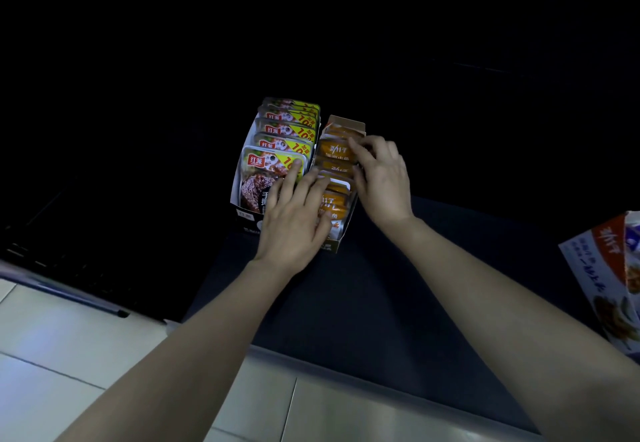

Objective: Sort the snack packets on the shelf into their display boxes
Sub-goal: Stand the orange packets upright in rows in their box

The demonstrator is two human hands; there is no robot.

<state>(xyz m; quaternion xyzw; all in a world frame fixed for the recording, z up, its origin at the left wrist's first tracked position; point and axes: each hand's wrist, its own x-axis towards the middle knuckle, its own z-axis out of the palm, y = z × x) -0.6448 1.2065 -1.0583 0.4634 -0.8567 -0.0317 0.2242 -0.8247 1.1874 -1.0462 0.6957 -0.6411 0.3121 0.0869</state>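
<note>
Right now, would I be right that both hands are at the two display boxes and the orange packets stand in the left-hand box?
Not quite. The head view shows the orange packets in the right-hand box; the left-hand box holds silver packets with yellow corners. Both the left hand and the right hand are indeed at the boxes.

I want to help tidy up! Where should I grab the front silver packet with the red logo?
I'd pinch the top edge of the front silver packet, coming from above. It stands leaning back in its display box, whose walls cover its sides and bottom, and the left hand lies over its lower corner.
</note>
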